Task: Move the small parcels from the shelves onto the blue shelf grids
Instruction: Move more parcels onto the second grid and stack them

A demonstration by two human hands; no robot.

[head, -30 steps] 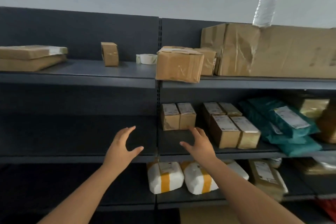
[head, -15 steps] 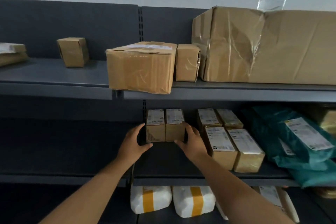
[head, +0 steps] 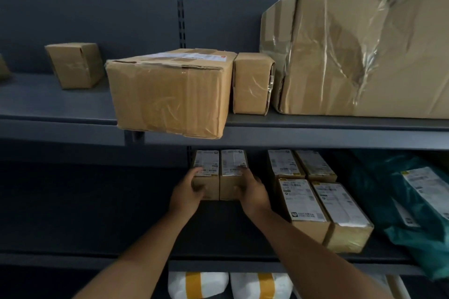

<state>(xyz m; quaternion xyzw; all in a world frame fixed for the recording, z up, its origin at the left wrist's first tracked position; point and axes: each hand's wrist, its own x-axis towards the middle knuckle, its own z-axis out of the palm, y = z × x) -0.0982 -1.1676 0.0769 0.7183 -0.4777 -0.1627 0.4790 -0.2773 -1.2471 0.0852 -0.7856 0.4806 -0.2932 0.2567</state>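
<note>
In the head view, the left hand and right hand clasp, from either side, two small brown cardboard parcels with white labels standing together on the dark grey metal shelf. Four similar labelled cardboard boxes sit just right of the right hand. A larger taped cardboard box overhangs the shelf above both hands.

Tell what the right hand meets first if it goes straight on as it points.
The right hand grips the right-hand small brown cardboard box with a white label, so that comes first; beyond it, depth into the dark grey metal shelf is unclear.
</note>
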